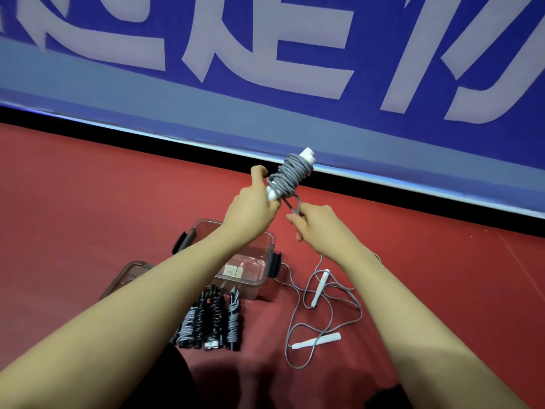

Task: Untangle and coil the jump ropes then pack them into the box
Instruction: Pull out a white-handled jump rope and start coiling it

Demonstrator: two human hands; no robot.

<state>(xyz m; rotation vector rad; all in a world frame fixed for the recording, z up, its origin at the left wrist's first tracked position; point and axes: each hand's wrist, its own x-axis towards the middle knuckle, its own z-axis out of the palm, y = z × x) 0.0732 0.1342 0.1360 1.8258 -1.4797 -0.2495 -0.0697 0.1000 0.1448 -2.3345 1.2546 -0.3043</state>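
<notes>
My left hand (250,206) grips the white handles of a jump rope (290,174) held up in the air, with grey cord wound around them. My right hand (317,221) pinches the loose end of that grey cord just below the bundle. Under my arms a clear plastic box (259,271) stands open on the red floor. Its lid (129,274) lies to the left of it. Several coiled ropes (211,321), black and grey, lie side by side in front of the box. A loose grey rope with white handles (317,339) sprawls on the floor to the right.
A blue banner with large white characters (265,54) runs along the back, with a black strip (177,144) at its base. Red floor (73,216) spreads out to the left and right of the box.
</notes>
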